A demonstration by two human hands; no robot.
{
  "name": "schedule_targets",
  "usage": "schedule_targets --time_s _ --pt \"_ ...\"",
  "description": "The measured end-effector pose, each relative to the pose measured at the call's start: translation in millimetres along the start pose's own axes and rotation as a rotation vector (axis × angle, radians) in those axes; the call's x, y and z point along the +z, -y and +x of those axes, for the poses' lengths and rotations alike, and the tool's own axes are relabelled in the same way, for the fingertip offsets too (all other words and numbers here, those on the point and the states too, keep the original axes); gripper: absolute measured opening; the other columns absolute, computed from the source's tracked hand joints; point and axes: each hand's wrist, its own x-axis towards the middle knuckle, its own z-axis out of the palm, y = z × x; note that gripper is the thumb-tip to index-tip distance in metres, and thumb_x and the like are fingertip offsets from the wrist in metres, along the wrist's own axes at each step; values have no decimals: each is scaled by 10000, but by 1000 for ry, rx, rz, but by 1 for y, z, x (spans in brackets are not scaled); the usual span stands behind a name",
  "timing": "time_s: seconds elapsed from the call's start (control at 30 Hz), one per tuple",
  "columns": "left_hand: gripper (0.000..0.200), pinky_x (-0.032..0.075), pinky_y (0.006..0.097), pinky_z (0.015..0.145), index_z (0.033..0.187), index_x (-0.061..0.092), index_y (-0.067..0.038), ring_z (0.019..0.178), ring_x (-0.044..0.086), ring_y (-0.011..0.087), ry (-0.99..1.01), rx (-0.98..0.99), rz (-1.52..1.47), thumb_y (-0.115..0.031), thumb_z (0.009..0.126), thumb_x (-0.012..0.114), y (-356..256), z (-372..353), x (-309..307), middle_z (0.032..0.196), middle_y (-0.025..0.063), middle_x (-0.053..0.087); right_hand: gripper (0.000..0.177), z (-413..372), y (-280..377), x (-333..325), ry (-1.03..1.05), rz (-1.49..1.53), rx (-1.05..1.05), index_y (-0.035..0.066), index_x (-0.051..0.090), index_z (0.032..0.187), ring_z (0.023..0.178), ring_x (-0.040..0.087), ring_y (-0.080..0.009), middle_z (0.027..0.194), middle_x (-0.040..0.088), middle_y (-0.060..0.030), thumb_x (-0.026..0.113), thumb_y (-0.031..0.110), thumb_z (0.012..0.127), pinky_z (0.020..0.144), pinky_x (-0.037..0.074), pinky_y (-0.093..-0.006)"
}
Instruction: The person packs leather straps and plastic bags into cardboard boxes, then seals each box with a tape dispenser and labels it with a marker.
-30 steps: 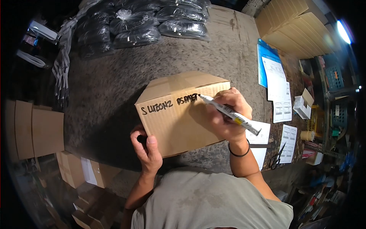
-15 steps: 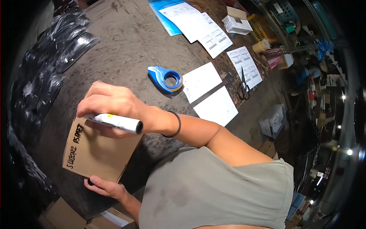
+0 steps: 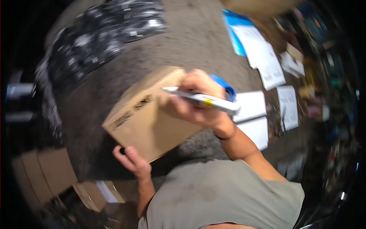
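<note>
A brown cardboard box (image 3: pixel 152 131) stands on the dark table, a line of black handwriting along its top edge, blurred by motion. My right hand (image 3: pixel 200 89) is closed around a white marker (image 3: pixel 222 104), whose tip points left just over the box, past the end of the writing. At the box's near corner, my left hand (image 3: pixel 136 162) pinches a small black marker cap (image 3: pixel 122 150) between thumb and fingers. Behind my right hand, a blue tape dispenser (image 3: pixel 230 91) shows only in part.
Black plastic-wrapped packages (image 3: pixel 103 42) lie at the table's far left. White printed sheets (image 3: pixel 249 45) and a blue folder (image 3: pixel 234 34) are at the right, with more white papers (image 3: pixel 251 131) nearer. Cardboard boxes (image 3: pixel 57 171) stand low at the left.
The view has swung left, so everything sits farther right. My right hand has lifted from the writing, and the marker's tip now shows. The box appears tilted, its far side visible.
</note>
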Motion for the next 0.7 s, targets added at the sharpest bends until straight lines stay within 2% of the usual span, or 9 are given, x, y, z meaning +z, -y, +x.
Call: schedule_targets --time_s 0.03,0.1,0.2,0.27,0.37,0.47,0.53,0.67,0.7 --pt "376 406 329 841 1192 385 -8 949 459 194 4 -9 -48 -307 971 443 -5 -1 3 1064 128 496 220 1 2 -1 12 -26 35 28 576 799 595 569 -229 692 583 -86 740 24 652 530 462 -321" --pt "340 406 325 837 1163 398 -19 947 463 175 58 108 -107 -293 968 450 2 1 4 1050 117 515 229 2 3 -1 36 5 31 15 565 835 597 536 -198 718 598 -88 727 -29 680 583 427 -307" --pt "339 405 329 846 1149 402 -20 952 468 173 52 114 -137 -297 964 464 5 2 6 1052 119 523 231 -1 0 -1 43 -37 8 34 579 831 597 561 -214 717 598 -84 739 -17 673 539 454 -309" --pt "306 386 355 866 1087 409 -8 959 446 189 90 132 -149 -264 942 493 5 3 7 1067 110 486 234 -1 1 -1 56 -61 2 34 577 838 596 558 -212 719 598 -84 734 -26 674 539 451 -307" --pt "302 380 361 869 1078 408 -6 952 445 196 84 165 -147 -261 939 494 3 4 9 1068 115 484 241 2 4 0 70 -104 -16 31 574 844 594 551 -208 722 595 -81 731 -39 674 535 442 -305" --pt "336 389 349 904 1151 404 -6 1019 463 186 114 207 -92 -277 961 462 7 5 5 1140 130 498 242 -1 4 0 80 -122 7 28 573 842 594 544 -207 718 593 -78 731 -41 672 532 437 -306" --pt "341 388 349 906 1157 401 -6 1020 461 185 112 218 -98 -277 960 464 8 4 6 1139 129 497 229 -2 4 -3 120 -78 39 12 559 851 657 554 -203 754 606 -97 715 -41 692 618 435 -312" --pt "350 385 347 906 1166 392 -5 1017 459 183 112 197 -100 -278 959 467 12 3 5 1143 129 493 227 -3 4 0 93 -90 100 16 555 843 659 551 -203 751 598 -98 706 -50 687 623 434 -313" --pt "350 385 347 906 1166 392 -5 1017 459 183 114 198 -101 -278 959 467 12 4 5 1143 129 493 234 -2 1 -1 84 -56 64 25 560 844 626 541 -207 729 588 -89 714 -45 681 573 427 -312"
